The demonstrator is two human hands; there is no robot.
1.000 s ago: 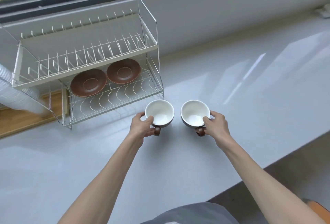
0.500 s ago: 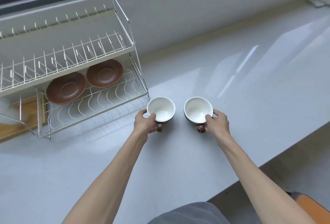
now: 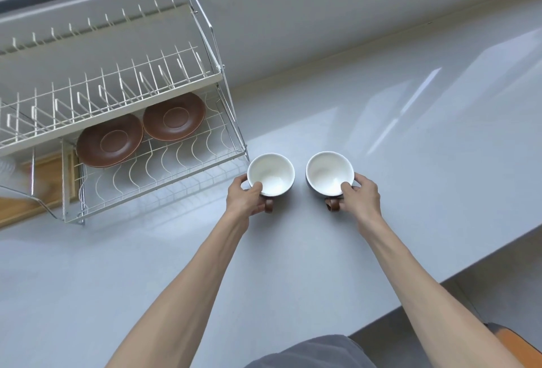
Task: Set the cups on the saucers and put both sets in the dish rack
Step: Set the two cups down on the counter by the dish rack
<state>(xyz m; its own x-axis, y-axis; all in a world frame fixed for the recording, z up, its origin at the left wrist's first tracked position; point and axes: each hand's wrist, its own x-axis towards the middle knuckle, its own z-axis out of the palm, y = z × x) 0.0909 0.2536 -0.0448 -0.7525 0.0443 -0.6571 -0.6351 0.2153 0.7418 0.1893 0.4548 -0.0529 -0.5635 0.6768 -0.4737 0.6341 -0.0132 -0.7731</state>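
Observation:
Two cups, white inside with grey walls and brown handles, stand side by side on the grey counter. My left hand (image 3: 246, 197) grips the left cup (image 3: 271, 172) at its near rim and handle. My right hand (image 3: 359, 196) grips the right cup (image 3: 328, 171) the same way. Two brown saucers lie flat on the lower shelf of the white wire dish rack (image 3: 164, 171): the left saucer (image 3: 110, 140) and the right saucer (image 3: 174, 117), side by side. The left cup is just off the rack's front right corner.
The rack's upper shelf (image 3: 117, 95) of upright prongs overhangs the saucers. A wooden board (image 3: 44, 186) lies left of the rack. A wall and window sill run behind. The counter's edge (image 3: 457, 268) drops off at the right, with an orange seat (image 3: 519, 344) below.
The view has shifted, so the rack appears further right and closer to the left cup. Both hands keep their hold on the cups, which stay side by side.

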